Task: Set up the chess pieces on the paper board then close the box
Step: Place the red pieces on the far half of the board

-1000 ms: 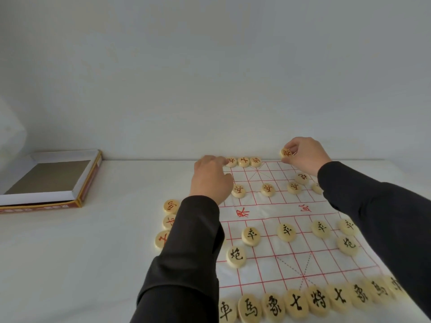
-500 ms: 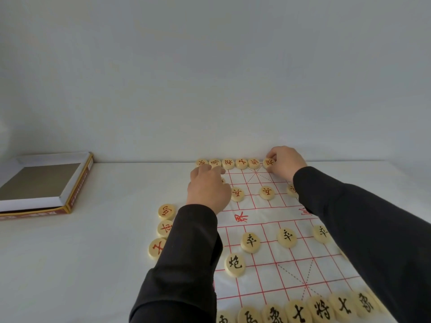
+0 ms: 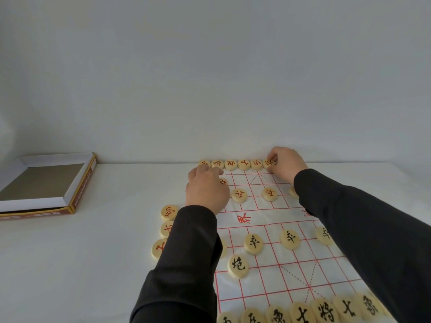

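Note:
A white paper board (image 3: 268, 229) with a red grid lies on the table. Round wooden pieces with red characters line its far edge (image 3: 231, 164); black-character pieces stand in the near rows (image 3: 253, 244). My right hand (image 3: 288, 166) pinches a red piece (image 3: 268, 163) at the right end of the far row. My left hand (image 3: 206, 190) rests curled on the board's far left corner, fingertips by the leftmost red pieces; nothing shows in it. Three red pieces (image 3: 168, 212) lie off the board to the left. The open box (image 3: 46, 183) sits far left.
A pale wall rises right behind the board's far edge. The white tabletop (image 3: 93, 252) stretches between the box and the board. My dark sleeves cover the board's left and right margins.
My right hand carried a red piece leftward and set it at the end of the far row. My left hand drew back slightly from that row. The view shifted right.

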The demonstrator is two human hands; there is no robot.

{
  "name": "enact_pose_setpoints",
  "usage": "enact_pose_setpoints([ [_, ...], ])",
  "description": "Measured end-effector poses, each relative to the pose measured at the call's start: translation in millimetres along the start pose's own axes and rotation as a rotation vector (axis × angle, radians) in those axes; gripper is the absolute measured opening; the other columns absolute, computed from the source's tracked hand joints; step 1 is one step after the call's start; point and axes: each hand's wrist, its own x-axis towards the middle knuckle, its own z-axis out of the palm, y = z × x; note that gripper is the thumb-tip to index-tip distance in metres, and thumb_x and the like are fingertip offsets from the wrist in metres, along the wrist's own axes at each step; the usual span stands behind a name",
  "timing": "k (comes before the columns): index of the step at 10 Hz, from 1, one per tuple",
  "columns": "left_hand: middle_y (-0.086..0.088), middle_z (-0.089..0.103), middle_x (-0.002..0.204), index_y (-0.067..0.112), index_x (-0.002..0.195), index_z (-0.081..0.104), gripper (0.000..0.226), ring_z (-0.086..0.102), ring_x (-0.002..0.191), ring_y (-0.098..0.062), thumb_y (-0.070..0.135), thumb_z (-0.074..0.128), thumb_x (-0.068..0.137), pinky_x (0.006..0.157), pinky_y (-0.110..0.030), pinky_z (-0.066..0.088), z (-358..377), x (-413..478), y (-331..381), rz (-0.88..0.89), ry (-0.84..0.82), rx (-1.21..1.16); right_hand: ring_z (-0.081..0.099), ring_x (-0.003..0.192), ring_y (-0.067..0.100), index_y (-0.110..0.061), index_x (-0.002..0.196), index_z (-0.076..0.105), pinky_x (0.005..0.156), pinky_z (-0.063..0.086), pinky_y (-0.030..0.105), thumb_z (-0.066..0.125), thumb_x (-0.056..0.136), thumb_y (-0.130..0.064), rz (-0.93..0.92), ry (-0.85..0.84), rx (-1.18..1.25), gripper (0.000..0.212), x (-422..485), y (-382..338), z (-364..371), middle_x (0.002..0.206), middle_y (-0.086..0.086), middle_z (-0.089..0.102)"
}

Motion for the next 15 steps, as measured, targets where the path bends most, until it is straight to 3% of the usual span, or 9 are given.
enact_pose_setpoints([
  [4, -0.002, 0.034, 0.143, 0.021, 0.136, 0.043, 0.042, 0.025, 0.135, -0.022, 0.015, 0.043, 0.094, 0.11, -0.034, 0.026, 2, 2, -1, -0.004, -0.001, 0.014, 0.055, 0.093, 0.022, -0.013, 0.101, 0.062, 0.083, 0.047, 0.031, 0.063, 0.085, -0.016, -0.011, -0.019, -0.03, 0.017, 2, -1, -1, 0.103, 0.005, 0.06],
  [7, -0.001, 0.034, 0.144, 0.02, 0.135, 0.045, 0.043, 0.024, 0.135, -0.021, 0.011, 0.042, 0.093, 0.109, -0.034, 0.027, 11, 2, 4, 0.012, -0.003, -0.012, 0.056, 0.091, 0.022, -0.012, 0.096, 0.062, 0.08, 0.047, 0.031, 0.06, 0.087, -0.017, 0.054, 0.076, -0.005, 0.01, 5, 22, -23, 0.101, 0.005, 0.06],
  [15, 0.0, 0.036, 0.142, 0.021, 0.134, 0.045, 0.043, 0.028, 0.133, -0.02, 0.012, 0.046, 0.092, 0.109, -0.033, 0.029, 19, 5, 5, 0.021, -0.008, -0.025, 0.057, 0.092, 0.023, -0.015, 0.102, 0.061, 0.081, 0.046, 0.028, 0.062, 0.088, -0.02, 0.038, 0.032, -0.063, 0.015, 1, 21, -7, 0.104, 0.005, 0.063],
])
